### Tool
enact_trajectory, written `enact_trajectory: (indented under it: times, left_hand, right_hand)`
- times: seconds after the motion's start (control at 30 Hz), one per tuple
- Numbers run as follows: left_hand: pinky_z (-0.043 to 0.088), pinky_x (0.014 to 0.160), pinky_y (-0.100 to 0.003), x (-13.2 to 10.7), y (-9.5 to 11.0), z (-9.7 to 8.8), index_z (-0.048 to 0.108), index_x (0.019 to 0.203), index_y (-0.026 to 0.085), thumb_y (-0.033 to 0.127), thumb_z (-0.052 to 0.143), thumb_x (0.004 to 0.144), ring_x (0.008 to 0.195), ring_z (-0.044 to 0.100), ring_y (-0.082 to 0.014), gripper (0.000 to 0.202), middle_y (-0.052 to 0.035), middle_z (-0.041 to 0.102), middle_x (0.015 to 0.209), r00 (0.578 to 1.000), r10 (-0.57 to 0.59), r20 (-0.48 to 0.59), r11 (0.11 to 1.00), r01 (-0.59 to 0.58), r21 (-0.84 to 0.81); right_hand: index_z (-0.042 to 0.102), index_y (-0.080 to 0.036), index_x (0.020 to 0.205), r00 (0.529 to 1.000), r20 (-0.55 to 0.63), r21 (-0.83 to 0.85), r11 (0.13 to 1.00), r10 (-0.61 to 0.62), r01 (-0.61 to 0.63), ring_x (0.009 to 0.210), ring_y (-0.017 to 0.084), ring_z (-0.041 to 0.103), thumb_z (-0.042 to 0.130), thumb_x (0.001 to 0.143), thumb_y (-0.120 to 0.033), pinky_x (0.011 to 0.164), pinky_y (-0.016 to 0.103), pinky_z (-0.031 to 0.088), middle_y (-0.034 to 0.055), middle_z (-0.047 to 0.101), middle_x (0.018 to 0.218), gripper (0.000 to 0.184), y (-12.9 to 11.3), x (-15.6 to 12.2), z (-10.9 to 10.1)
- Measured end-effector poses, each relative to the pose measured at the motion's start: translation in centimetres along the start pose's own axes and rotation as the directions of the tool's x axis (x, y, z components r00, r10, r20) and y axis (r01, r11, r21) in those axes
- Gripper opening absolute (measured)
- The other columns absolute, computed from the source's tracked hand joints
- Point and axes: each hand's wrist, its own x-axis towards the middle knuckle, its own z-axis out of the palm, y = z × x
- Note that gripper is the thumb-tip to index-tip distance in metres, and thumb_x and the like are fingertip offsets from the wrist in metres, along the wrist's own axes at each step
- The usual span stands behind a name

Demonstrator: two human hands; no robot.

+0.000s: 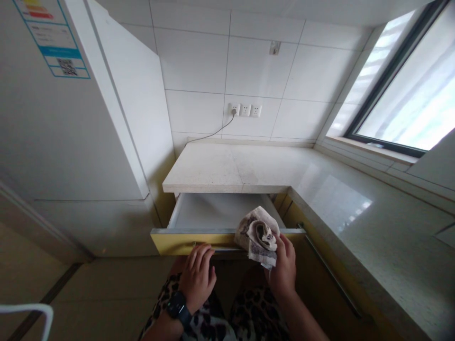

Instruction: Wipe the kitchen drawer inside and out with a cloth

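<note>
A pulled-out drawer [216, 208] with a light grey inside and a yellow front [170, 242] stands before me, under the countertop. My left hand [199, 274], wearing a black watch [178, 308], is at the drawer's metal bar handle [227, 249], its fingers bent over the left part of the bar; the fingertips are partly hidden. In my right hand [286, 265] is a bunched, patterned beige-and-grey cloth [261, 237], held against the right part of the drawer front and its top edge. The cloth covers the handle's right end.
A pale stone countertop [213, 166] turns right along the window [408, 90]. At left stands a white fridge [81, 142]. A cord [213, 134] runs from the wall sockets [245, 110] down behind the counter. Another long handle [334, 274] is on the right cabinet.
</note>
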Motion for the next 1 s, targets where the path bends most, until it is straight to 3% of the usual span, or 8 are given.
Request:
enact_trajectory:
  times: [0.13,0.3,0.47,0.57,0.67,0.77,0.87,1.0]
  left_hand:
    - [0.033,0.117,-0.049,1.0,0.3,1.8,0.052,0.135,0.013,0.014,0.054,0.085,0.132,0.043,-0.029,0.05,-0.0125,0.053,0.137,0.999,-0.03,0.045,0.999,0.029,0.024]
    - [0.034,0.114,-0.057,2.0,0.3,4.5,0.059,0.133,0.01,0.026,0.066,0.08,0.132,0.042,-0.0399,0.055,-0.0177,0.055,0.137,0.997,-0.05,0.066,0.984,0.038,0.176]
    - [0.036,0.112,-0.055,3.1,-1.5,5.4,0.056,0.138,0.019,0.025,0.058,0.089,0.131,0.047,-0.0341,0.05,-0.0133,0.058,0.137,0.998,0.029,0.056,0.974,-0.041,0.222]
    - [0.034,0.114,-0.054,3.2,-2.5,5.4,0.066,0.127,0.021,0.03,0.064,0.086,0.126,0.05,-0.0343,0.042,-0.0112,0.065,0.125,0.996,0.022,0.091,0.977,-0.041,0.207]
    - [0.032,0.115,-0.052,3.3,-2.4,4.8,0.07,0.116,0.016,0.029,0.067,0.082,0.126,0.047,-0.0358,0.036,-0.0134,0.064,0.122,0.99,-0.013,0.138,0.977,-0.017,0.211]
    - [0.032,0.114,-0.05,4.2,-1.4,3.9,0.058,0.133,0.017,0.021,0.06,0.083,0.127,0.044,-0.0322,0.049,-0.0113,0.056,0.132,0.987,-0.062,0.147,0.983,0.035,0.179]
    - [0.034,0.112,-0.05,5.3,-0.2,3.1,0.052,0.137,0.022,0.02,0.056,0.084,0.121,0.045,-0.0304,0.053,-0.0087,0.055,0.129,0.984,-0.11,0.141,0.985,0.088,0.152]
    - [0.035,0.108,-0.052,6.2,0.8,3.0,0.057,0.126,0.018,0.023,0.059,0.083,0.115,0.047,-0.0317,0.043,-0.0116,0.056,0.119,0.977,-0.152,0.147,0.975,0.124,0.186]
  right_hand:
    - [0.056,-0.023,0.135,0.963,0.167,-0.185,0.953,-0.211,0.241,0.122,0.031,0.048,0.052,0.086,-0.014,0.102,0.045,0.042,0.0116,0.054,0.135,0.05,-2.9,1.9,0.9]
    - [0.058,-0.027,0.136,0.854,0.326,-0.121,0.878,-0.405,0.463,0.118,0.029,0.051,0.058,0.092,-0.021,0.101,0.042,0.039,0.0111,0.059,0.132,0.044,-7.3,3.3,4.2]
    - [0.057,-0.032,0.137,0.793,0.365,-0.104,0.825,-0.488,0.555,0.118,0.027,0.051,0.058,0.096,-0.031,0.103,0.042,0.035,0.0093,0.06,0.133,0.042,-9.9,3.6,7.0]
    - [0.057,-0.032,0.137,0.791,0.368,-0.138,0.813,-0.488,0.566,0.12,0.026,0.05,0.057,0.096,-0.029,0.103,0.042,0.034,0.009,0.059,0.133,0.041,-8.4,4.0,6.5]
    - [0.06,-0.029,0.133,0.856,0.318,-0.237,0.84,-0.408,0.489,0.118,0.028,0.05,0.056,0.094,-0.024,0.101,0.041,0.036,0.0105,0.06,0.129,0.039,-4.5,4.5,4.7]
    - [0.059,-0.026,0.132,0.928,0.21,-0.317,0.877,-0.307,0.361,0.116,0.028,0.051,0.051,0.089,-0.017,0.099,0.041,0.04,0.0113,0.059,0.128,0.044,0.3,5.2,2.3]
    - [0.056,-0.024,0.133,0.972,0.13,-0.344,0.91,-0.197,0.23,0.113,0.029,0.051,0.046,0.085,-0.015,0.096,0.042,0.043,0.0113,0.058,0.126,0.05,3.9,6.0,0.1]
    - [0.053,-0.021,0.134,0.981,0.125,-0.372,0.909,-0.152,0.188,0.11,0.03,0.052,0.047,0.076,-0.014,0.093,0.041,0.045,0.0127,0.058,0.121,0.058,4.4,7.0,-1.4]
